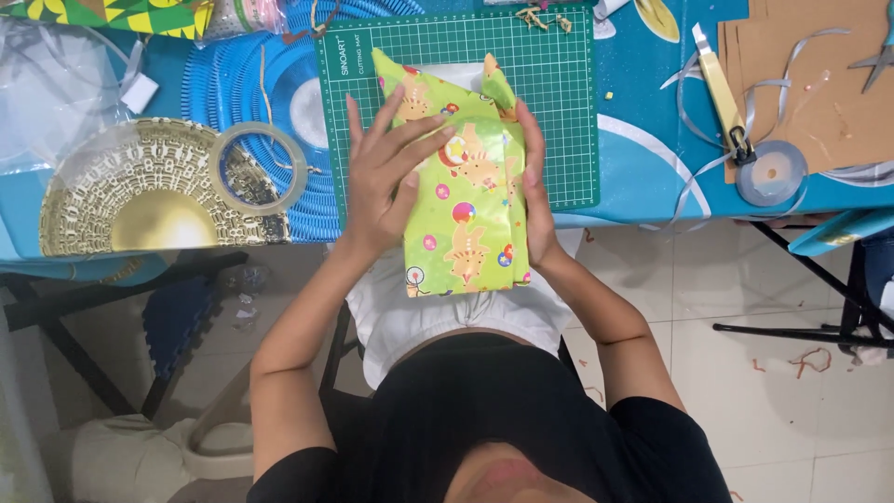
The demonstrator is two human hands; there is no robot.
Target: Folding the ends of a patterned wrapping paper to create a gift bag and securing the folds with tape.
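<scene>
seen from overhead, near edge first: dark top and white shorts at the bottom, forearms reaching up toward the table. between the hands, a parcel in green wrapping paper printed with cartoon animals and balls, lower end overhanging the table edge above the lap, upper end lying on the green cutting mat. left hand spread flat on the parcel's left face, fingers splayed and pressing the paper down, not closed round anything. right hand set edge-on along the parcel's right side, fingers straight and touching the paper; no clear sign of a closed grasp. at the far end of the parcel, loose paper flaps standing up in points.

beyond and around: blue patterned tablecloth; left of the mat, a clear tape roll lying on a blue fluted disc, with a gold lacy disc just beside. to the right, well apart, a yellow utility knife, a spool of silver ribbon, brown cardboard. under the table, pale tiled floor and black table legs.
</scene>
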